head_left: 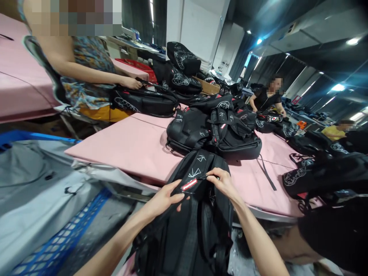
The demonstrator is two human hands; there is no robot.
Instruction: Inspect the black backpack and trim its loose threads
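We find the left hand [164, 199] gripping the bag [181, 234] beside its red tag [189, 185]; should that hold slacken, the bag, at the near edge of the surface [120, 142], could sag or twist. The right hand [220, 180] pinches a part of the bag too fine to identify; a hard pull might, we judge, strain the fabric. Farther right, a loose strap [268, 178] could snag if dragged
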